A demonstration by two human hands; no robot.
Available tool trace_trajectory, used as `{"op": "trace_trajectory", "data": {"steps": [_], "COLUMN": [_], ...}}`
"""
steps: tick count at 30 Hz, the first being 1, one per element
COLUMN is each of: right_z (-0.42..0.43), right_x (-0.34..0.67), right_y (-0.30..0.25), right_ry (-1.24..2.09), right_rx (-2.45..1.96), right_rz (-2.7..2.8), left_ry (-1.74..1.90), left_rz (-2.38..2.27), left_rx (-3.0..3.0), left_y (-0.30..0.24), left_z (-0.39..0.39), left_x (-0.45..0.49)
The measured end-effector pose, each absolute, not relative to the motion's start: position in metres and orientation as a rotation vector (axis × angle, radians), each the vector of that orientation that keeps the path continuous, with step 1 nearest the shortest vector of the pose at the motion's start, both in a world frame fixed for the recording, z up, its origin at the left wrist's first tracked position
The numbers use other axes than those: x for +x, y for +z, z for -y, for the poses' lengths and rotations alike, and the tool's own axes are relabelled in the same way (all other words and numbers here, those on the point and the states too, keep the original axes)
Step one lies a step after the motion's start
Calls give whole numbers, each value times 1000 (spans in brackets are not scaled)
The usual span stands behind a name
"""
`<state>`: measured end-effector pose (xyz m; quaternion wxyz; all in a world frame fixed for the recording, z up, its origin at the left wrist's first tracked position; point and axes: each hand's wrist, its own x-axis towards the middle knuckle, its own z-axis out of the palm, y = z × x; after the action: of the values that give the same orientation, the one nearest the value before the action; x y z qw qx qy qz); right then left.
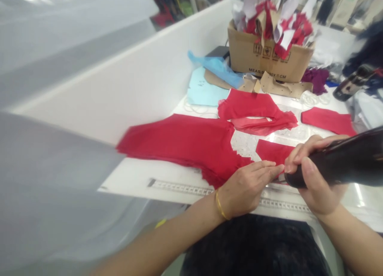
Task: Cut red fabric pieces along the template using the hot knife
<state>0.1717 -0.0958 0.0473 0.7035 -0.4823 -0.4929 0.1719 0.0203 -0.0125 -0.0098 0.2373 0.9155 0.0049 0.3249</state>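
Note:
My right hand (320, 176) is wrapped round a black cylindrical tool (344, 160), which tilts down to the left. The tool's narrow end meets a small red fabric piece (273, 150) on the table. My left hand (248, 184), with a yellow bracelet at the wrist, reaches flat with fingers stretched out, their tips on the lower edge of that piece, close to the tool's end. To its left lies a large stack of red fabric (179, 142) with jagged edges. Whatever sits under the fingertips is hidden.
A ruler tape (179, 187) runs along the white table's front edge. Behind lie cut red fabric pieces (251, 104), blue card (203, 90) and a cardboard box (269, 56) full of scraps. A white partition (134, 80) borders the left. A dark bottle-like object (353, 84) stands right.

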Motion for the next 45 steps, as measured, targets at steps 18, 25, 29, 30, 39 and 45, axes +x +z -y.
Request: {"op": "trace_trajectory", "data": {"steps": [18, 25, 29, 30, 39, 45], "right_z": [116, 124, 127, 128, 147, 151], "right_x": [188, 198, 199, 200, 215, 218], "right_y": [62, 61, 61, 63, 71, 67], "right_ry": [462, 388, 382, 387, 328, 286], "right_rx": [-982, -1015, -1030, -1038, -1128, -1112], "right_rz": [1046, 998, 1016, 1015, 954, 936], "left_ry": [954, 905, 909, 904, 883, 872], "left_rz": [-70, -98, -110, -118, -133, -132], "left_rx": [2591, 2589, 2587, 2586, 2575, 2647], "left_y": [-7, -7, -5, -5, -6, -3], "left_z": [13, 13, 12, 12, 11, 12], "left_x": [19, 18, 17, 17, 16, 15]}}
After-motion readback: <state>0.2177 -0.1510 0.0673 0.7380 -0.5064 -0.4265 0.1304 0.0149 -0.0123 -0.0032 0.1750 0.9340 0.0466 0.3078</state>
